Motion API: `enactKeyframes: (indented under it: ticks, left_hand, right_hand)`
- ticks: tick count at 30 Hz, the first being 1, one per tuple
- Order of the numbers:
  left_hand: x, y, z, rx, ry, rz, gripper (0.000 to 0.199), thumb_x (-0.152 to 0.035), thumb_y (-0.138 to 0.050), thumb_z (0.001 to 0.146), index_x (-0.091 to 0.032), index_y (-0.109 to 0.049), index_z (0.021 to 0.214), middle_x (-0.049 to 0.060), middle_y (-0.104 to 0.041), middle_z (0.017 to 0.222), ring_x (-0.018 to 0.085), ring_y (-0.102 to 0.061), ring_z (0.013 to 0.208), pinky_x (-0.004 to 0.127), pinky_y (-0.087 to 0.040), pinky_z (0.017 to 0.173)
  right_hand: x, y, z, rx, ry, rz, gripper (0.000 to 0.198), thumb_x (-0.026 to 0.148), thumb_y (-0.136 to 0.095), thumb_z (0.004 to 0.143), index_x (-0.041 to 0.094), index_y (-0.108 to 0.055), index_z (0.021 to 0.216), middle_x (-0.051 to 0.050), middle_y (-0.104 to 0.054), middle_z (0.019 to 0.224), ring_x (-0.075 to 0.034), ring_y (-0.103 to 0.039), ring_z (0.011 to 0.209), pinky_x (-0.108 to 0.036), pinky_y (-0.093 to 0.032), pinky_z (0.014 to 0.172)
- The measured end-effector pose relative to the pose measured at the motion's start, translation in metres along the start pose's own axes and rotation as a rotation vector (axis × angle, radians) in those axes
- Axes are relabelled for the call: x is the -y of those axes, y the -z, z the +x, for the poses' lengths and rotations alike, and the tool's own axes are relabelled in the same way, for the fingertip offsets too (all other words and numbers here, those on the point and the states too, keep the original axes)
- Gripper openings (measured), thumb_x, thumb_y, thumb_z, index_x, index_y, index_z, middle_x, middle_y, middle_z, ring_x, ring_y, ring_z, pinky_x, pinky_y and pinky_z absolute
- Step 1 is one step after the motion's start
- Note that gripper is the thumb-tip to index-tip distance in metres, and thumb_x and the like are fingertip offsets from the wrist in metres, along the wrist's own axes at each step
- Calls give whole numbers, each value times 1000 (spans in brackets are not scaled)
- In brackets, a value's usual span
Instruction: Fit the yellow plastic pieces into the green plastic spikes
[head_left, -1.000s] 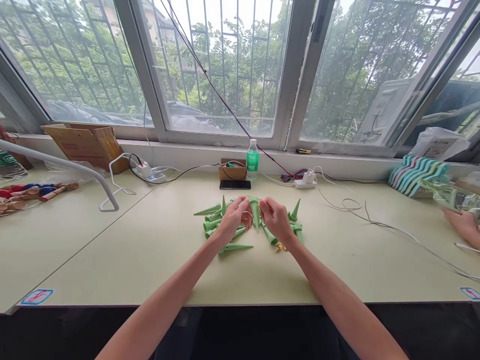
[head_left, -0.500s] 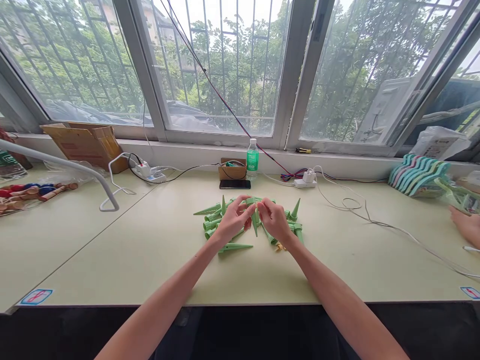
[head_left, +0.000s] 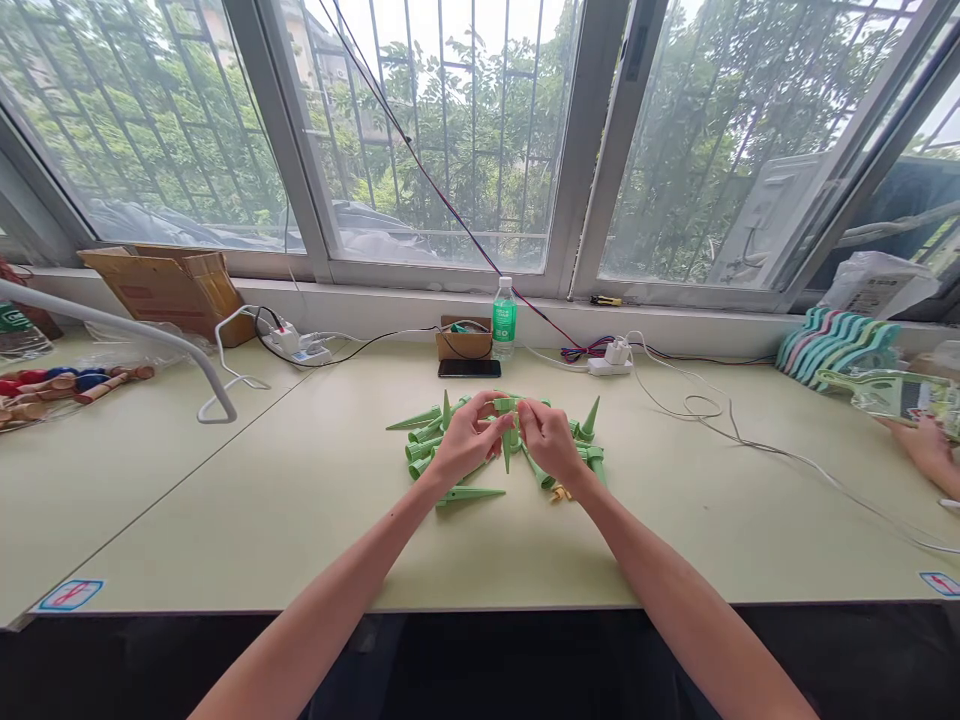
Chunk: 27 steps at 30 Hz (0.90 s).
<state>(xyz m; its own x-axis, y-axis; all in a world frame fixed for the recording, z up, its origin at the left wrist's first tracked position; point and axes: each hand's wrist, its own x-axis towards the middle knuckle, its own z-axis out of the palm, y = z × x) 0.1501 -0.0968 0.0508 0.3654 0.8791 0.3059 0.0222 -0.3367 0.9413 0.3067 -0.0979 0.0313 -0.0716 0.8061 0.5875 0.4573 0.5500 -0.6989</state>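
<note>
My left hand point(head_left: 471, 436) is closed around the top of a green plastic spike point(head_left: 508, 450), which hangs point down between my hands. Against the spike's upper right side, my right hand point(head_left: 546, 436) is in a pinch; anything between those fingertips is hidden. Several more green spikes lie around and beneath my hands, one of them point(head_left: 474, 493) flat in front and another point(head_left: 592, 418) standing point up at the right. Small yellowish pieces point(head_left: 559, 494) rest by my right wrist.
Behind the spikes are a phone point(head_left: 469, 369), a small cardboard box point(head_left: 463, 345) and a bottle point(head_left: 505, 318). A power strip point(head_left: 610, 366) trails white cables rightward. At far right, another person's hand point(head_left: 926, 450) is at a green package point(head_left: 892, 395) beside hangers point(head_left: 836, 350).
The spike between my hands has swung from a slant to nearly vertical. My hands have barely moved. At far right, the other person's hand and the green package have shifted left.
</note>
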Motion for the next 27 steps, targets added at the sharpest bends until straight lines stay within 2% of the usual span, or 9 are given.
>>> enactKeyframes:
  ticks: [4, 8, 12, 18, 22, 25, 27]
  left_hand:
    - [5, -1, 0, -18, -67, 48, 42, -44, -65, 82, -21, -52, 114, 3, -62, 87, 7, -51, 48, 20, -44, 45]
    - [7, -2, -2, -93, -130, 218, 37, -42, -63, 84, -23, -56, 115, 4, -63, 94, 5, -49, 47, 20, -45, 47]
    - [8, -3, -4, -105, -237, 348, 29, -35, -57, 88, -23, -58, 114, 3, -61, 88, 5, -46, 47, 19, -43, 47]
    - [7, -7, -5, -97, -294, 338, 26, -34, -53, 89, -21, -56, 112, 1, -59, 80, 9, -56, 58, 20, -48, 53]
    - [2, -8, -8, -114, -302, 356, 36, -40, -61, 85, -22, -52, 114, 4, -60, 100, 7, -56, 59, 19, -47, 52]
    - [0, -8, -8, -131, -294, 268, 44, -44, -62, 84, -23, -46, 119, 7, -57, 112, 6, -57, 60, 20, -48, 53]
    - [1, -6, -6, -186, -253, 176, 39, -49, -58, 86, -22, -46, 112, 4, -59, 101, 6, -55, 56, 19, -45, 50]
  right_hand:
    - [0, 0, 1, -7, -9, 2, 42, 44, -33, 98, 21, -36, 63, 4, -38, 50, -10, -32, 46, -26, -26, 48]
    - [0, 0, 2, -5, -26, 6, 46, 44, -33, 97, 21, -36, 57, 3, -39, 47, -11, -34, 45, -26, -28, 48]
    - [-1, 0, 3, 11, -63, 59, 47, 44, -34, 95, 22, -34, 54, 3, -35, 43, -10, -33, 42, -26, -27, 46]
    - [1, 0, 2, 25, -85, 125, 48, 48, -35, 95, 22, -33, 54, 4, -35, 43, -10, -33, 41, -26, -26, 44]
    - [3, 0, 1, 34, -75, 158, 48, 51, -36, 96, 22, -36, 59, 4, -37, 45, -10, -34, 42, -25, -28, 45]
    - [4, 1, 0, 41, -67, 185, 46, 53, -36, 97, 22, -37, 63, 4, -40, 48, -10, -37, 44, -25, -31, 46]
    - [5, 1, 0, 52, -62, 178, 46, 54, -35, 97, 22, -38, 64, 3, -43, 51, -10, -38, 45, -25, -32, 47]
